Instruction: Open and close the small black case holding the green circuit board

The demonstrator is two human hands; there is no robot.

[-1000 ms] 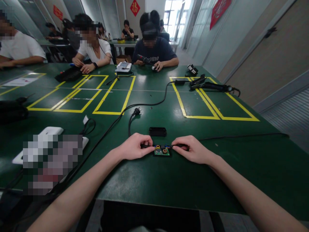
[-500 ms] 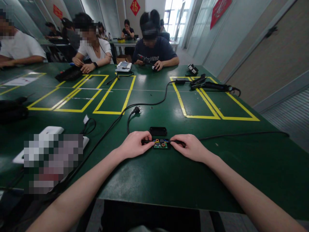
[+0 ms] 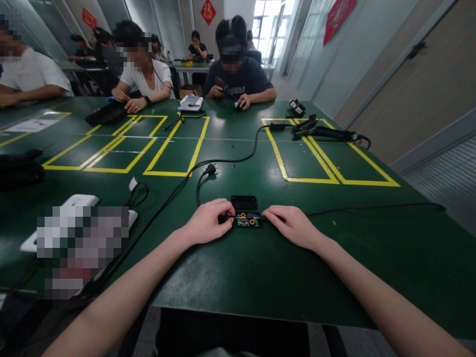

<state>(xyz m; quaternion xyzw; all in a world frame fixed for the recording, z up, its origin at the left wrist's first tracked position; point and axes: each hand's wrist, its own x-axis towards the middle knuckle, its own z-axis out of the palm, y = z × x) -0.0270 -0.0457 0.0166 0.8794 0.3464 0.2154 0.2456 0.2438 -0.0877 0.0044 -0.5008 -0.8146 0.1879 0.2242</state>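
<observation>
Between my hands lies a small green circuit board (image 3: 248, 220) with copper coils, seated in a black case half on the table. My left hand (image 3: 211, 220) pinches the black power cable (image 3: 225, 218) at the board's left end. At the right end, my right hand (image 3: 292, 225) has its fingers closed on the other black cable (image 3: 345, 208), which runs off to the right. Blue wires show by the right fingertips. Just beyond the board sits the black case cover (image 3: 244, 202), its hollow side up. A plug (image 3: 211, 169) on a short black cord stands beyond my left hand.
A long black cable (image 3: 223, 160) crosses the green table (image 3: 230, 277) from the left to a black hair-styler-like tool (image 3: 327, 132). A white power strip (image 3: 80, 200) lies at left. Yellow tape outlines mark the table. Several people sit opposite; one holds a dark tool (image 3: 223, 85).
The board and case have shifted very slightly, and my right fingers lie a little flatter over the cable. Across the table, a person has raised the dark tool.
</observation>
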